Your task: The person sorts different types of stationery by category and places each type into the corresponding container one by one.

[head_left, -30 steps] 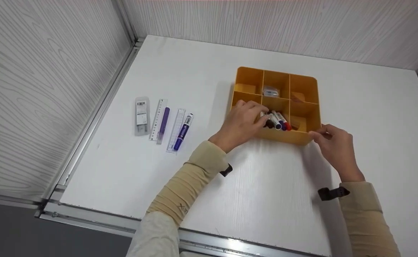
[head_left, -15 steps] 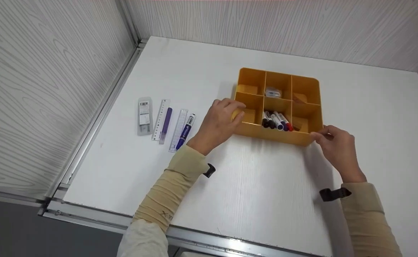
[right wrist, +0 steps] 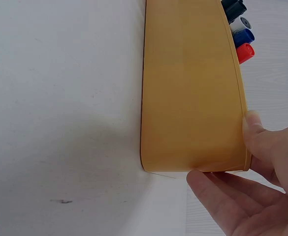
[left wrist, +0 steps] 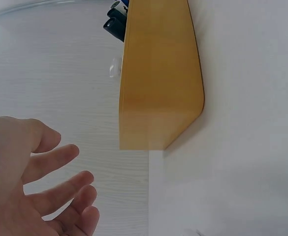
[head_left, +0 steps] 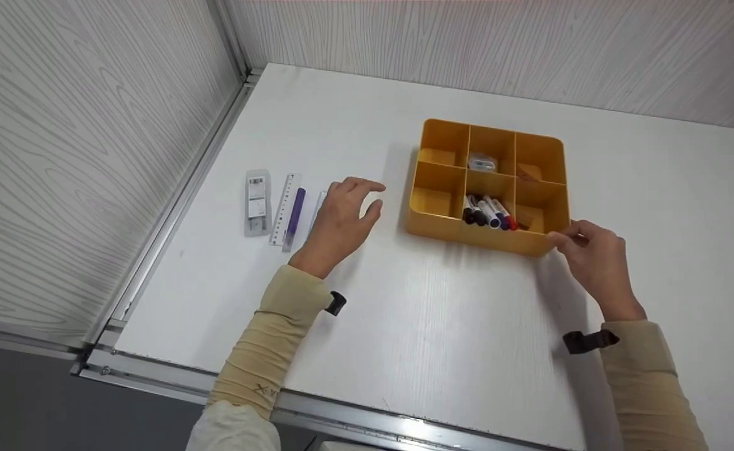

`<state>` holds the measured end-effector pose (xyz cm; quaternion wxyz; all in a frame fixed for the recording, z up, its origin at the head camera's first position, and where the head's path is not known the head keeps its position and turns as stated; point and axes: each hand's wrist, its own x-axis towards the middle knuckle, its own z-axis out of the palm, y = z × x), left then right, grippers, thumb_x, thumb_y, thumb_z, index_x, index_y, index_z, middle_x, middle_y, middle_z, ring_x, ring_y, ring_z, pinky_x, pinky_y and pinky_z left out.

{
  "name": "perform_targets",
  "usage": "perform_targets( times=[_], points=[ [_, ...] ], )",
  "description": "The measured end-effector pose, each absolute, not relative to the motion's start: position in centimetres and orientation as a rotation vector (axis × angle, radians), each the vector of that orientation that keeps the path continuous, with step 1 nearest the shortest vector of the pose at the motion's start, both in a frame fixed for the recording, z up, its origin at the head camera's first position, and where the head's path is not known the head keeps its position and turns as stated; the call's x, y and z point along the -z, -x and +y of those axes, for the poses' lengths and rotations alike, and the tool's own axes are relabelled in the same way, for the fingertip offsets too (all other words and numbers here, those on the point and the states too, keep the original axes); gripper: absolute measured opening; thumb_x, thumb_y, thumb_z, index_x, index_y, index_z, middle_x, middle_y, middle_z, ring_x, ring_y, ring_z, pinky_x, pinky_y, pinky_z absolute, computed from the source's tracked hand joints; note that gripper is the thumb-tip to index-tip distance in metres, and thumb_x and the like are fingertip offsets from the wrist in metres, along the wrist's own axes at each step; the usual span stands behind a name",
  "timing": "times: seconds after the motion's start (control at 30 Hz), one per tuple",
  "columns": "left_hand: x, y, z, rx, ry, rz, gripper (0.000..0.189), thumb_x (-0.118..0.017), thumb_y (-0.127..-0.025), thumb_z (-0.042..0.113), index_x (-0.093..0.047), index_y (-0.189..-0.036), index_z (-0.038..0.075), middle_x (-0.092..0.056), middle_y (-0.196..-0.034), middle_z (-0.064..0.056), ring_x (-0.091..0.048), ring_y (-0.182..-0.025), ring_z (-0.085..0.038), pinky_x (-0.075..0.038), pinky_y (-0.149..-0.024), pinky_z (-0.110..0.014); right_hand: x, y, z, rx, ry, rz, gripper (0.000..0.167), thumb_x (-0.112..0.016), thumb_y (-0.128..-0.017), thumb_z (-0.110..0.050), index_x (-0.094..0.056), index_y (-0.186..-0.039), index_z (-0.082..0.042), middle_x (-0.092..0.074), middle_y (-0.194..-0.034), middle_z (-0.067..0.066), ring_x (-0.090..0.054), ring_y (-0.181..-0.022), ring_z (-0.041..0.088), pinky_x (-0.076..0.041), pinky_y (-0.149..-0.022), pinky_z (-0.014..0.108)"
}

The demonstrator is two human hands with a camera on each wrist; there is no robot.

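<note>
Two hands at work, and only one of them has a grip! The right hand [head_left: 599, 263] pinches the near right corner of the yellow box [head_left: 445, 228], thumb at the rim, fingers against the outer side. The left hand [head_left: 335, 222] hovers over the table [head_left: 436, 344] to the left of the box, thumb and forefinger well parted, nothing between them.

Now, the danger spots. That one-corner hold looks the weak point: a tug from the right hand could swing the box round, since nothing steadies its left end. Watch the markers [head_left: 491, 213] too, leaning in the front middle compartment with their caps poking past the rim; a sharp tilt or a brushing sleeve could roll one out. The little clear item [head_left: 481, 163] in the back middle compartment sits deeper, so it seems safer, though a jolt might slide it about.

Over on the left, it's tight! The ruler [head_left: 285, 210] lies just beside the purple stick [head_left: 295, 213], and a second clear strip [head_left: 318, 210] is mostly hidden by the left hand. Dropping in there carelessly could knock neighbours askew, or catch two things at once. Flat, thin plastic may well prove awkward for fingertips. The clear case [head_left: 257, 203], lying farther left, looks an easier pick.
</note>
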<state>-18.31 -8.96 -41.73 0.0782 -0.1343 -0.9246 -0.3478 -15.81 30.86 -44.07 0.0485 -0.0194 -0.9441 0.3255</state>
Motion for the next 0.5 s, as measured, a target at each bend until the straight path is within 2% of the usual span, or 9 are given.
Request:
perform_targets(
  times=[0.17,0.37,0.5],
  points=[
    [42.4,18.0,-10.5,1.048,0.325,-2.778,0.028,-0.059,-0.099,0.019,-0.065,-0.125,0.014,-0.062,-0.129,-0.005,-0.054,-0.111,-0.025,-0.048,-0.097,-0.034,44.1,15.8,30.9,-0.996,0.067,-2.885,0.045,-0.065,-0.091,-0.044,-0.069,-0.1,0.0,-0.073,-0.106,0.022,-0.066,-0.083,0.009,-0.043,-0.066,0.001],
    [43.3,17.7,-12.0,1.027,0.296,-2.76,0.026,-0.06,-0.097,0.012,-0.066,-0.122,0.009,-0.064,-0.123,-0.012,-0.056,-0.104,-0.029,-0.048,-0.092,-0.037,44.1,15.8,30.9,-0.998,0.037,-2.857,0.044,-0.067,-0.09,-0.042,-0.07,-0.098,0.001,-0.074,-0.102,0.021,-0.061,-0.078,-0.005,-0.043,-0.065,0.001],
    [43.9,17.3,-12.7,1.014,0.252,-2.815,0.029,-0.06,-0.096,0.01,-0.065,-0.124,0.007,-0.062,-0.123,-0.015,-0.056,-0.109,-0.03,-0.048,-0.095,-0.039,44.2,15.8,30.9,-1.005,0.028,-2.849,0.044,-0.067,-0.09,-0.041,-0.07,-0.098,0.002,-0.074,-0.102,0.022,-0.063,-0.08,-0.002,-0.043,-0.066,0.001]
  ],
)
